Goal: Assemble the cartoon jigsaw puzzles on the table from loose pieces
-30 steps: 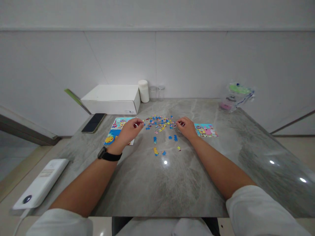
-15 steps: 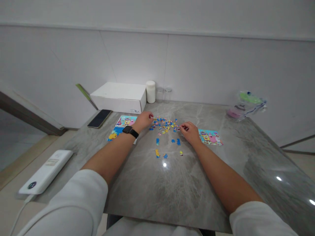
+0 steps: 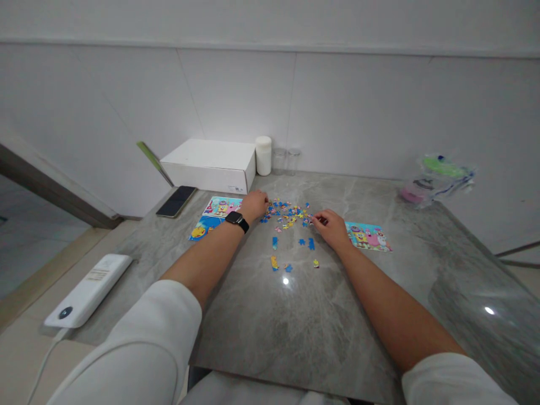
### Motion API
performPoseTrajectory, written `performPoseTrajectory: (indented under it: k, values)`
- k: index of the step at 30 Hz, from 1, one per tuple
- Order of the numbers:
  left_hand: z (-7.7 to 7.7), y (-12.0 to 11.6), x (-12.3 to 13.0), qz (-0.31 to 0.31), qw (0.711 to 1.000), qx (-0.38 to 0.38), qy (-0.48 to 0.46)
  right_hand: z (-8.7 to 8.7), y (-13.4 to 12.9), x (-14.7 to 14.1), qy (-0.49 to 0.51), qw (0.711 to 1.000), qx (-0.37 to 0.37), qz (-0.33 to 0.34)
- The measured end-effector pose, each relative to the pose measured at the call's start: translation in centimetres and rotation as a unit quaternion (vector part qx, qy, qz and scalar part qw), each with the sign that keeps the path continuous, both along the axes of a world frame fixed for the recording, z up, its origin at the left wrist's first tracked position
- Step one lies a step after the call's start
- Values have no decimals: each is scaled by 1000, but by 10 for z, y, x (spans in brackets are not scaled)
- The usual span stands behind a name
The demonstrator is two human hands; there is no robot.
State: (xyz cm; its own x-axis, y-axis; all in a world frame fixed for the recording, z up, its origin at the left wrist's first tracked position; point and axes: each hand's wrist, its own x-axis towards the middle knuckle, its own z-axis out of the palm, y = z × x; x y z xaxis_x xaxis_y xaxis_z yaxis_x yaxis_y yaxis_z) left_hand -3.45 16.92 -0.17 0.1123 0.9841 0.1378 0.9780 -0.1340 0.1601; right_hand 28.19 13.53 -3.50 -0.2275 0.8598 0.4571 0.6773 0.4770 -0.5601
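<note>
A loose pile of small jigsaw puzzle pieces (image 3: 291, 212) in blue, yellow and pink lies on the grey table. At the pile's left edge is my left hand (image 3: 255, 206), its fingers curled down and its tips among the pieces. My right hand (image 3: 331, 227) rests at the right edge, fingers bent in toward the thumb. Whatever either hand pinches is too small to make out. Nearer to me lie several separate pieces: a blue piece (image 3: 311, 243), a yellow-orange piece (image 3: 274, 263), a light blue piece (image 3: 288, 268) and a small yellow piece (image 3: 316, 263).
Picture cards flank the pile: a left card (image 3: 205, 226), partly under my wrist, and a right card (image 3: 368, 236). Behind stand a white box (image 3: 208, 163), a white bottle (image 3: 264, 156) and clear glasses (image 3: 292, 162). A phone (image 3: 176, 201), power bank (image 3: 90, 289) and plastic bag (image 3: 436, 181) lie outward.
My left hand has moved slightly right and down into the pile's edge. My right hand stays by the right edge with its fingers bent. The whole view has shifted a little.
</note>
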Motion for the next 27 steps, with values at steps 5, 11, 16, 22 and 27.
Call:
performPoseTrajectory:
  k: [5,11,16,22,27]
  values:
    - [-2,1,-6,2,1000,1,-3,1,0,0,-2,1000,-2,-1]
    - [3,0,-10,18,1000,2,-14,1,1,0,2,1000,-2,-3]
    - [5,4,-15,23,999,4,-23,3,-2,-1,3,1000,-3,5]
    - [4,8,-21,22,999,2,-24,3,-3,-1,-5,1000,-3,5]
    - [9,-1,-24,19,1000,14,1,3,-1,-1,-8,1000,2,7]
